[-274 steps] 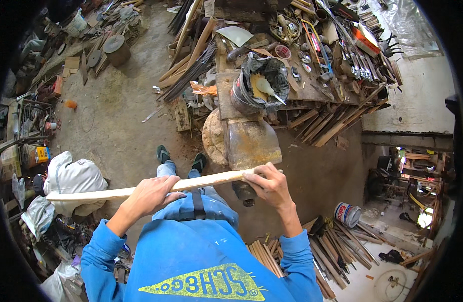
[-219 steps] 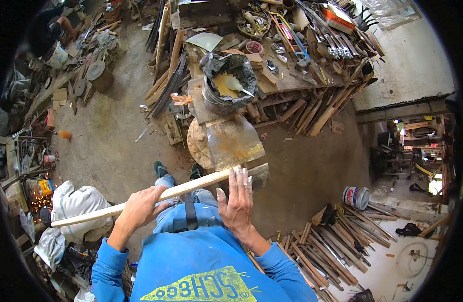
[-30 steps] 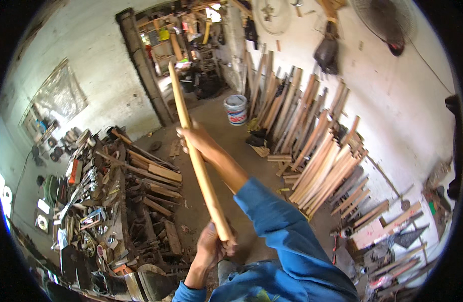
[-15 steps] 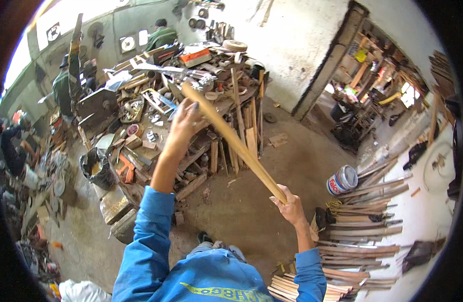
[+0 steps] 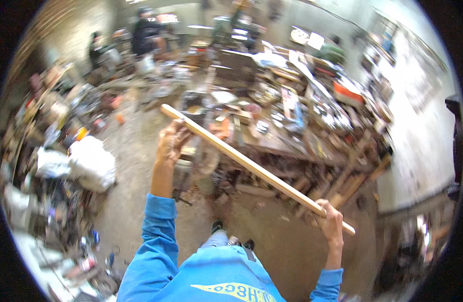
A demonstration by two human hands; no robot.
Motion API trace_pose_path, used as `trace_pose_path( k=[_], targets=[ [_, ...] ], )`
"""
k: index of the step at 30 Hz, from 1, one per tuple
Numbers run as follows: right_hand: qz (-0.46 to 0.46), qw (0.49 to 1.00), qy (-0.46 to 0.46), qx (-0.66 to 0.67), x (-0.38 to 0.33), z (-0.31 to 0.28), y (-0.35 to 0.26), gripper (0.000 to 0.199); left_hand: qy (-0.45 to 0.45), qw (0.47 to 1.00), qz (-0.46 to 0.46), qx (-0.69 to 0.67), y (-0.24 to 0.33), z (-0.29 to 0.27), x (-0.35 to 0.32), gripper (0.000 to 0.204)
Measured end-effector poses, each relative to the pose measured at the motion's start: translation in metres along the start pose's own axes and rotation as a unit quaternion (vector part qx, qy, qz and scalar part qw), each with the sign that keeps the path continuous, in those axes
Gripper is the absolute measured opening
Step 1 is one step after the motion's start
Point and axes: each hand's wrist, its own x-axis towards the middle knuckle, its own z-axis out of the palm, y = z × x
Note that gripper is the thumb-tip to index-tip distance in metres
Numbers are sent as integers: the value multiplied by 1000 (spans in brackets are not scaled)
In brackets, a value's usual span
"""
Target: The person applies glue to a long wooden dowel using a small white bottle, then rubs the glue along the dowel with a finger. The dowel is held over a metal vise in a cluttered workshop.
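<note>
1. The person holds a long pale wooden stick (image 5: 251, 166) in both hands, raised in front of the body above the workshop floor (image 5: 135, 211). It slants from its upper end near the left hand (image 5: 170, 142) down to its lower end just past the right hand (image 5: 330, 221).
2. The left hand has its fingers curled around the stick close to the upper tip. The right hand is clamped in a full fist near the lower end. The picture is blurred, so finer finger placement cannot be told.
3. With the hands this far apart, control should be good. The judgement is that both holds should stay firm, so the long stick does not swing or twist.
4. The cluttered tabletop (image 5: 292, 116), loaded with tools and scraps, lies beyond the stick. The upper tip points that way, so it is best kept well apart from the clutter.
5. A white sack (image 5: 90, 161) sits on the floor to the left, and offcuts lie near the feet. Sure footing matters.
6. Other people (image 5: 146, 35) stand far off at the back, well apart from the stick.
</note>
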Motion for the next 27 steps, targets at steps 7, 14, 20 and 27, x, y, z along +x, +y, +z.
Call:
trace_pose_path(
  k=[7, 14, 20, 27],
  targets=[
    [-191, 955, -204, 104, 115, 80, -41, 56, 197, 980, 30, 9, 25, -138, 34, 27],
    [-264, 911, -298, 105, 190, 176, -108, 56, 295, 954, -31, 40, 30, -257, 98, 27],
    [-241, 893, -367, 101, 207, 221, -128, 54, 252, 964, -66, 59, 23, -313, 99, 28],
    [-216, 873, -435, 50, 230, 247, -147, 60, 240, 966, -92, 30, 11, -319, 101, 33]
  ],
)
